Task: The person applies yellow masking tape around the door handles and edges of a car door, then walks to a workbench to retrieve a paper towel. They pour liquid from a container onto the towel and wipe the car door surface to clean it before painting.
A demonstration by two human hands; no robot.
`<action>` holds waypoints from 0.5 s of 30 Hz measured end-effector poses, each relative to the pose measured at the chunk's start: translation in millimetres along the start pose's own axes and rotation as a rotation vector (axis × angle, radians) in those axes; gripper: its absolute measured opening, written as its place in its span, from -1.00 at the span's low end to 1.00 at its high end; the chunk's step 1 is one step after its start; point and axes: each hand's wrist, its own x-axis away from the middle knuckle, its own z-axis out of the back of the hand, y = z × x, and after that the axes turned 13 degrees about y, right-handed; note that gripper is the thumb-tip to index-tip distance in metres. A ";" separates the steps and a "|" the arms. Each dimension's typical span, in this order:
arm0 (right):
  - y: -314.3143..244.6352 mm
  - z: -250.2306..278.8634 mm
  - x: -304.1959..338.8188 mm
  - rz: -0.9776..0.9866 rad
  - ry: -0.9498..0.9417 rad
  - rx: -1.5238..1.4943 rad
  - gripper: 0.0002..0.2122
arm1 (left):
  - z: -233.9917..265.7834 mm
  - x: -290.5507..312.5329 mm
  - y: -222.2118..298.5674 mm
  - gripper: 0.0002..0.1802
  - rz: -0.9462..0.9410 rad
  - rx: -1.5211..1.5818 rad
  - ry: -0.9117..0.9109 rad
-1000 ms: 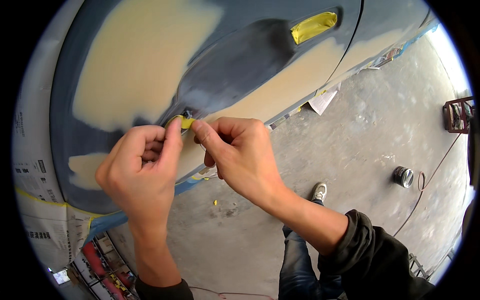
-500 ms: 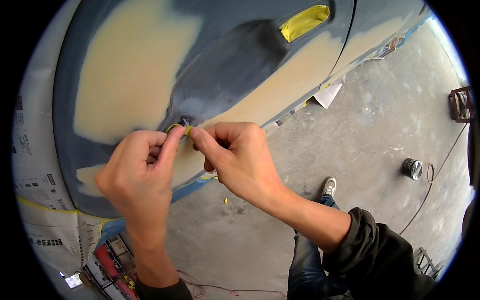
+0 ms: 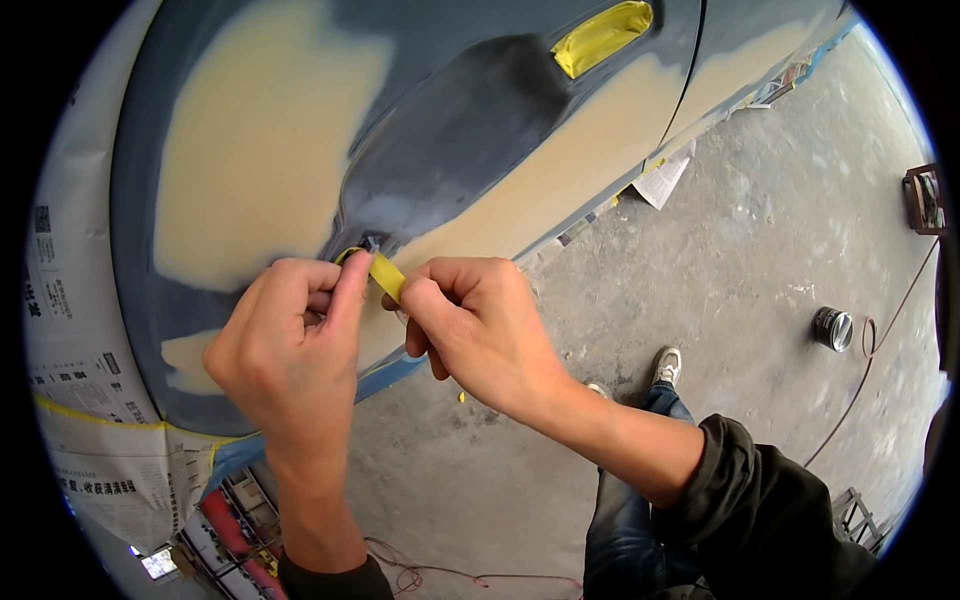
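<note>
A narrow strip of yellow masking tape (image 3: pixel 387 276) runs between my two hands, close to a small dark fitting (image 3: pixel 369 243) on the car panel (image 3: pixel 430 180). My right hand (image 3: pixel 478 325) pinches the strip's lower right end between thumb and forefinger. At the strip's other end, my left hand (image 3: pixel 290 340) has its fingers closed, thumb and forefinger pressed by the fitting where the tape curves round it. The panel is dark grey with sanded beige patches. Part of the fitting is hidden behind my left fingertips.
Yellow tape covers a door handle (image 3: pixel 602 38) farther up the panel. Newspaper masking (image 3: pixel 75 260) hangs at the left. On the concrete floor stand a dark can (image 3: pixel 833 328) and a thin hose (image 3: pixel 845 425). A shelf with red items (image 3: pixel 225 520) is at lower left.
My right hand has drawn slightly down and away from my left, and a longer stretch of yellow tape now shows between them. My left hand stays by the fitting.
</note>
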 end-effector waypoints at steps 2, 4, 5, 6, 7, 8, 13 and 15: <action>0.5 -0.3 -0.8 -0.033 -0.013 -0.025 -0.70 | -0.1 0.5 -0.1 -0.77 0.009 -0.009 -0.001; 0.8 -1.4 -1.7 -0.093 -0.030 -0.060 -0.71 | -1.0 1.5 -0.6 -0.76 0.007 -0.013 0.013; 1.5 -1.7 -2.6 -0.156 -0.073 -0.142 -0.72 | -1.5 2.6 -1.9 -0.74 0.001 -0.015 0.029; 2.3 -1.6 -3.7 -0.220 -0.116 -0.223 -0.74 | -1.6 3.6 -3.2 -0.72 -0.003 -0.017 0.045; 3.9 -2.6 -3.9 -0.284 -0.160 -0.302 -0.75 | -1.2 4.3 -4.2 -0.72 -0.004 -0.009 0.046; 9.5 -3.2 -3.8 -0.430 -0.155 -0.362 -0.77 | -2.2 3.7 -2.8 -0.72 -0.006 0.005 0.049; 77.4 6.1 31.4 -0.803 -0.109 -0.371 -0.79 | -4.5 4.9 -8.4 -0.75 -0.066 0.009 0.088; 79.7 24.7 37.0 -0.587 -0.037 -0.280 -0.73 | -4.8 15.0 -10.2 -0.79 -0.045 0.031 0.100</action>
